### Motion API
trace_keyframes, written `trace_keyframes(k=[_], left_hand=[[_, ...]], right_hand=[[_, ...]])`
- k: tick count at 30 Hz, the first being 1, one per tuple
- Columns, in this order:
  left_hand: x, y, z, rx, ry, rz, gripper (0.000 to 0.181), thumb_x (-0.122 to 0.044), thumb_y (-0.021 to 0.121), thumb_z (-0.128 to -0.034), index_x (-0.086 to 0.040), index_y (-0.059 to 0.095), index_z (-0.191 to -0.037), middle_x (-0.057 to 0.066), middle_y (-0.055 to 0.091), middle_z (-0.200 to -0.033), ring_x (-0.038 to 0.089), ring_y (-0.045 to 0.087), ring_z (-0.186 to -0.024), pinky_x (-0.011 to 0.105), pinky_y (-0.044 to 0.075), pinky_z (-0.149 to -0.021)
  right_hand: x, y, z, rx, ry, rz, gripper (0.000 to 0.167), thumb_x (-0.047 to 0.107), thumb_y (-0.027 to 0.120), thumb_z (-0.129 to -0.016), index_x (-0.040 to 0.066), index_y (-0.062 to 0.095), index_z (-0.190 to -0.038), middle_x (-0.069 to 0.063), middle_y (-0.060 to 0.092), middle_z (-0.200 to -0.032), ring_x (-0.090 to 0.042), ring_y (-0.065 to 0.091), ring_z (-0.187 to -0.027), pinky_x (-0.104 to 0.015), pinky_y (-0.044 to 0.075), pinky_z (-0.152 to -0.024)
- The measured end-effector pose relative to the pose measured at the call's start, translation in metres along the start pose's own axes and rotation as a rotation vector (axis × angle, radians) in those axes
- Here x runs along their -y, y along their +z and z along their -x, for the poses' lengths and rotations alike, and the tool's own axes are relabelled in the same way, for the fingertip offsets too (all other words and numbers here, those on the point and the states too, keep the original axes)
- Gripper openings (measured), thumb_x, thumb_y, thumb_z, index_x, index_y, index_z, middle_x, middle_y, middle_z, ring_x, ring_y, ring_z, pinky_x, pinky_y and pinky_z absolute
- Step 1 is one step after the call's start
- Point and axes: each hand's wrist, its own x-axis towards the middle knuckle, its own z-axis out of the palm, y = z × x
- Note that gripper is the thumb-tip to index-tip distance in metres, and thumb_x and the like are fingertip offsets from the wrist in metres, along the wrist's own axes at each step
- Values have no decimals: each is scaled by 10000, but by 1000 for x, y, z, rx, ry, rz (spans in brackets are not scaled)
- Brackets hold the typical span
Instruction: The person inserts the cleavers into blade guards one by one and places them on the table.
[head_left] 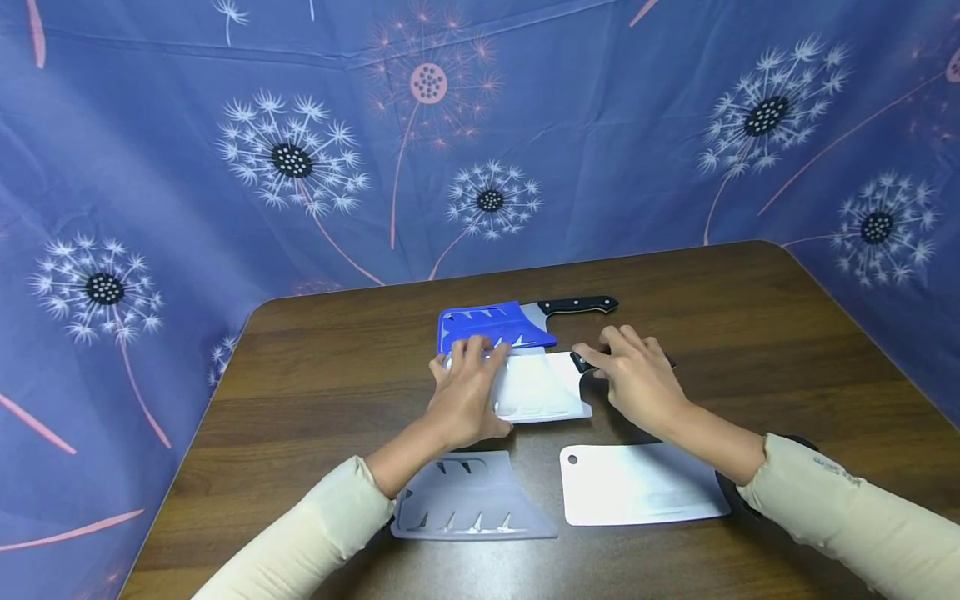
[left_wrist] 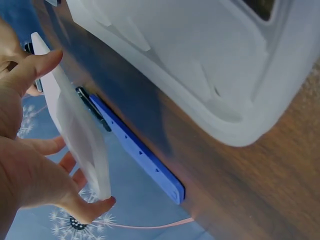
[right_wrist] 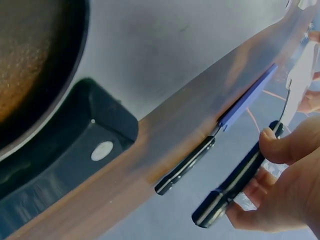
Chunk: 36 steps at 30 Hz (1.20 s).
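Observation:
A cleaver in a whitish translucent sheath [head_left: 534, 385] is held between both hands, raised off the table in the wrist views. My left hand [head_left: 467, 392] grips the sheath [left_wrist: 80, 130] by its edges, thumb on the near side and fingers on the far side. My right hand [head_left: 637, 379] pinches the black handle [right_wrist: 240, 175] near the blade end, its fingers along the handle. Just behind lies a cleaver in a blue sheath [head_left: 487, 327], its black handle [head_left: 581, 305] pointing right.
Nearer the front edge, an empty grey translucent sheath [head_left: 472, 500] lies below my left forearm. Right of it rests an uncovered cleaver blade [head_left: 637, 487], its dark handle [right_wrist: 75, 145] partly under my right forearm. A patterned blue cloth [head_left: 585, 150] hangs behind the wooden table [head_left: 322, 367].

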Motion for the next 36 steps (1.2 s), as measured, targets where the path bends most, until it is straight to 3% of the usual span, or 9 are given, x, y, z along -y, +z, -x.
trace_keyframes(k=[10,16,19,31,36], left_hand=[[4,5,-7,150,-61,57,1075,-341,949,-477,-145,468,-1418,100,413,-1303,267,357,-1132,545,306,-866],[7,8,-11,232,-89,60,1035,-358,945,-484,-190,487,-1396,90,419,-1307,282,360,-1180,558,314,-895],[10,10,-11,265,-99,73,1032,-357,943,-484,-208,484,-1396,91,413,-1332,288,355,-1210,565,319,-899],[17,18,-13,308,-93,69,1025,-392,931,-504,-219,468,-1403,73,395,-1349,266,343,-1207,551,332,-900],[20,19,-13,321,-92,82,1053,-409,926,-524,-207,435,-1434,88,376,-1368,269,330,-1212,538,321,-897]], right_hand=[[-1,4,-6,161,56,-24,492,-130,714,-731,122,714,-1153,-118,581,-933,-252,492,-817,-431,422,-603],[-2,8,-8,268,111,-74,496,-109,710,-754,116,695,-1195,-64,544,-892,-217,453,-796,-561,477,-702],[-2,11,-7,304,127,-87,514,-121,692,-752,117,688,-1208,-48,528,-872,-210,445,-791,-552,480,-691],[-3,19,-8,353,151,-110,517,-143,664,-736,95,692,-1193,-76,569,-936,-217,469,-828,-507,497,-684],[-5,19,-10,376,181,-126,501,-136,661,-748,95,693,-1191,-193,602,-1146,-302,539,-983,-683,415,-858]])
